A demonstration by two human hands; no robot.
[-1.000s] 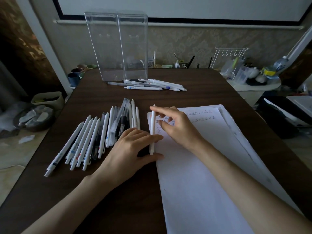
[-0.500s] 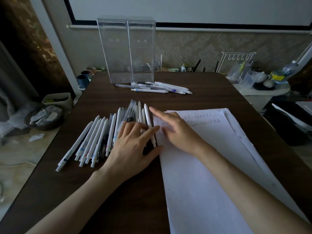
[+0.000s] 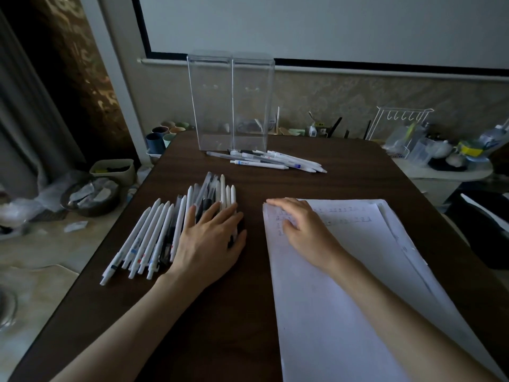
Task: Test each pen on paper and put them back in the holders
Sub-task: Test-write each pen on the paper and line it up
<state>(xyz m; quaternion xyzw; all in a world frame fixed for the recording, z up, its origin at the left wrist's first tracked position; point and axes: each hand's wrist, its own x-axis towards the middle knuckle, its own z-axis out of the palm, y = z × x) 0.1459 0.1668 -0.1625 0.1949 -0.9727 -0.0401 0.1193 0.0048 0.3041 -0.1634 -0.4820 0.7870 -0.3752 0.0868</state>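
Observation:
A row of several white pens (image 3: 154, 235) lies on the dark wooden table (image 3: 220, 312) at the left. My left hand (image 3: 210, 239) lies flat on the right end of that row, fingers straight. White paper (image 3: 344, 299) with a few handwritten marks near its top lies at the right. My right hand (image 3: 303, 230) rests on the paper's upper left corner, fingers relaxed, holding nothing. Two tall clear holders (image 3: 231, 103) stand side by side at the table's far edge. A second small group of pens (image 3: 275, 161) lies in front of them.
Cups (image 3: 162, 136) stand beyond the table's far left corner. A white wire rack (image 3: 399, 122) and plastic containers crowd a side table at the right. A bin and a basket (image 3: 91, 194) sit on the floor to the left.
The pen that both hands held by the paper's edge now lies with the row at the left. My left hand slid left onto the pens. My right hand stays on the paper.

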